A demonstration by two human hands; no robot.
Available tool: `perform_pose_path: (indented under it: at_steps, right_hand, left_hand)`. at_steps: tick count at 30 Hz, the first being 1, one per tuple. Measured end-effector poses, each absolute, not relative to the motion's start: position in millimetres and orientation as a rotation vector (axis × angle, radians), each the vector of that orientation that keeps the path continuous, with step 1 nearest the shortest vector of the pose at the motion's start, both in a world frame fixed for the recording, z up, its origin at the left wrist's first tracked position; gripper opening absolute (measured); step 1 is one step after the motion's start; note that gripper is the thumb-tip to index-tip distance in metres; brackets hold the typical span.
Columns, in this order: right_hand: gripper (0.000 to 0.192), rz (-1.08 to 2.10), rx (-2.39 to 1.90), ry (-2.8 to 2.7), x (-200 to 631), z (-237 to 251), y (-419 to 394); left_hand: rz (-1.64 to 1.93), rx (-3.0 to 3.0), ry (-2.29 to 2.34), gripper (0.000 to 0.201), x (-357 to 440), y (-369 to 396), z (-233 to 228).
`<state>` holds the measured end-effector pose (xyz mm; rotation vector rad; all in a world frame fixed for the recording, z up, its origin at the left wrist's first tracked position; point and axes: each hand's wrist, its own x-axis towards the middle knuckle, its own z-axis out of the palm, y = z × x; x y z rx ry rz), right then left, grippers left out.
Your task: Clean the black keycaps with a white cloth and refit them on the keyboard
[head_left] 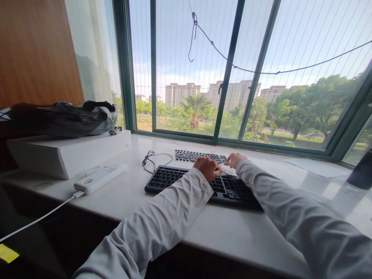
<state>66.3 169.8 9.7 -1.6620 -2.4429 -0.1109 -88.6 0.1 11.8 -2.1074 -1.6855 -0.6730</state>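
Note:
A black keyboard lies on the white counter in front of me, partly covered by my forearms. My left hand is over the back part of it, knuckles up and fingers curled closed. Just to the right, my right hand points toward the left one with its fingertips drawn together. Between the hands is something pale and thin, too small to make out. Behind the keyboard lies a spread of dark keys in rows, its right end beside my hands; I cannot tell whether they are loose. A thin black cable is coiled at the keyboard's back left.
At the left, a white box carries a dark bundle in clear plastic. A white power bank with a white cable lies in front. Papers and a dark object are at the right. The window borders the counter's back.

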Motion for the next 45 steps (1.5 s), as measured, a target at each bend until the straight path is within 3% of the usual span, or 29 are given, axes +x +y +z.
perform_pose_path:
  at_steps: [8,12,14,19,29,32,37,40,45]
  right_hand:
    - [0.050,0.321,-1.282,-2.379,108.1,20.9,103.3]
    - [0.060,0.609,-1.262,-2.144,110.6,3.0,83.5]
    - [0.058,0.706,-1.214,-2.173,105.9,-5.1,79.1]
    - [0.055,0.863,-1.052,-2.206,96.1,-10.4,73.6]
    - [0.053,1.002,-0.933,-2.142,99.5,-8.0,77.2]
    - [0.054,0.814,-0.981,-2.221,103.6,-4.7,79.2]
    - [0.033,-0.121,-1.471,-2.172,128.7,2.2,93.0]
    - [0.030,-0.233,-1.817,-2.224,147.5,0.7,105.8]
    - [0.037,-0.113,-2.103,-2.224,160.3,-10.1,117.0]
  left_hand:
    - [-0.841,-2.279,-1.693,0.033,-86.7,7.1,4.9]
    - [-0.928,-2.290,-1.709,0.049,-81.5,7.3,1.0]
    - [-0.973,-2.276,-1.699,0.050,-78.7,6.1,-0.5]
    - [-1.002,-2.221,-1.695,0.031,-75.7,3.7,-2.5]
    - [-1.299,-2.251,-1.655,0.033,-74.8,7.8,-1.8]
    - [-1.391,-2.272,-1.652,0.036,-77.0,12.0,-4.4]
    - [-1.403,-2.223,-1.668,0.032,-79.3,13.1,-5.3]
    - [-1.420,-2.185,-1.690,0.030,-79.1,12.4,-3.8]
    - [-1.432,-2.149,-1.717,0.029,-78.5,11.2,-2.4]
